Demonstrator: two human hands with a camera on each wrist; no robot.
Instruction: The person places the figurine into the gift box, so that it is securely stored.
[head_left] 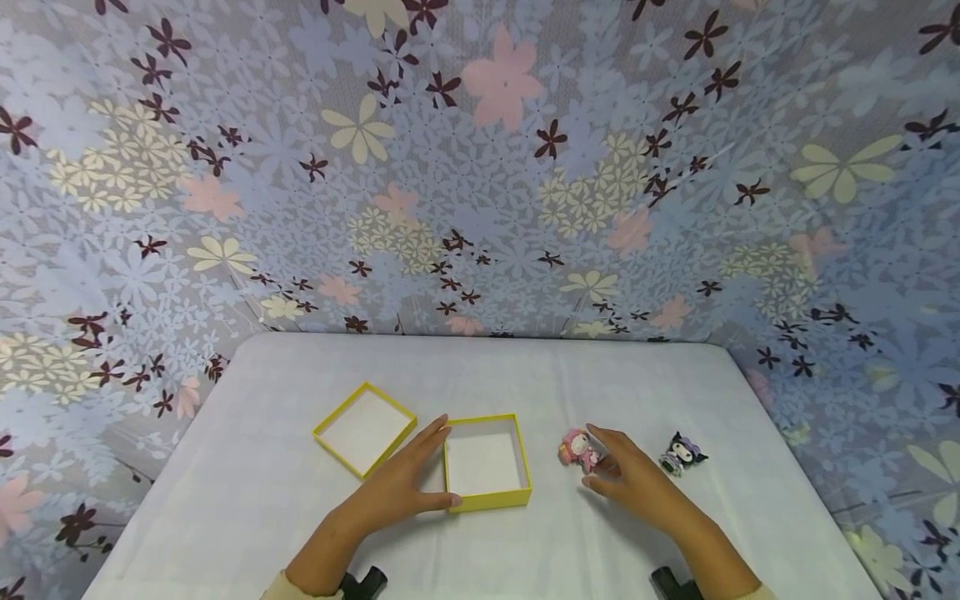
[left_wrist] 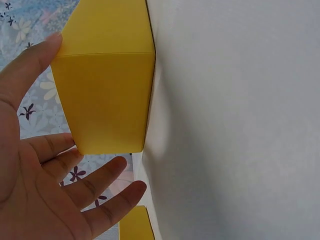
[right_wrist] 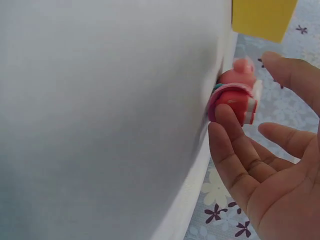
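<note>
A shallow square yellow box with a white inside lies with its hollow side up. My left hand spans its left side, thumb at the near corner and fingertips at the far one. The left wrist view shows the box's yellow walls between thumb and fingers. To the box's right is a small pink figurine. My right hand is beside it with thumb and fingers spread. In the right wrist view, fingertips overlap the red-and-pink figurine; whether they touch it I cannot tell.
Left of the box lies a second yellow-edged square piece, turned at an angle. A black-and-purple figurine lies right of my right hand. The white-covered table backs onto a flowered cloth.
</note>
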